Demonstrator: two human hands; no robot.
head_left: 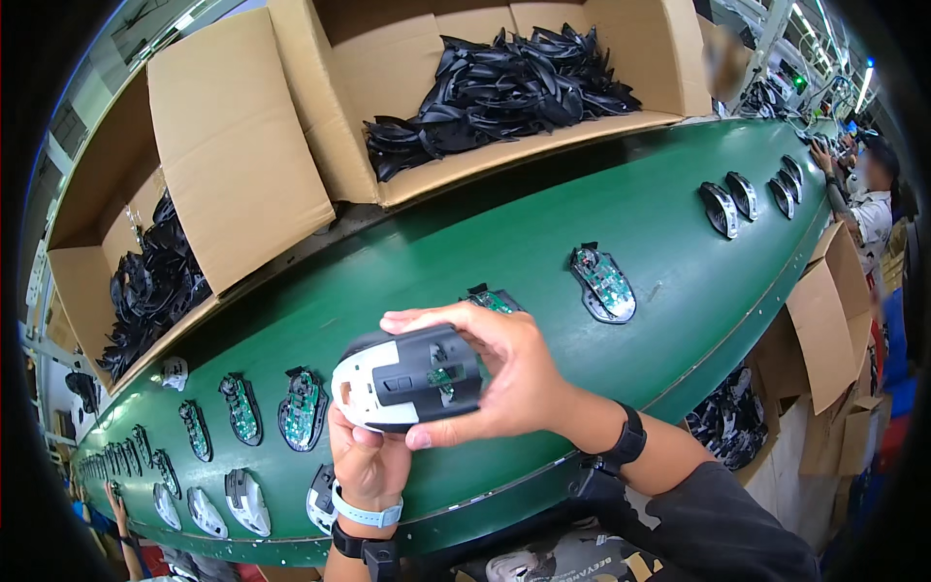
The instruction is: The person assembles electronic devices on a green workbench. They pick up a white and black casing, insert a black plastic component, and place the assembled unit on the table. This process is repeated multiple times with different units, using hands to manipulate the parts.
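Observation:
Both hands hold a computer mouse point(412, 378) above the near side of the green belt. Its shell is black and white, and bits of green circuit board show through an opening in the top. My right hand point(519, 373) grips its right end, thumb along the near side and fingers over the far side. From below, my left hand point(369, 461) closes on the white end, its fingers mostly hidden beneath. Just behind the right hand lies a partly covered mouse base with a circuit board point(493, 299). A white-and-black mouse cover point(321, 500) rests left of my left wrist.
Several mouse bases with green boards point(303, 409) and white-and-black covers point(247, 502) line the green belt point(504, 427). Cardboard boxes point(242, 145) of black plastic parts point(514, 92) stand along its far side. A co-worker point(868, 199) is at the far right; another person's hand point(116, 509) reaches in far left.

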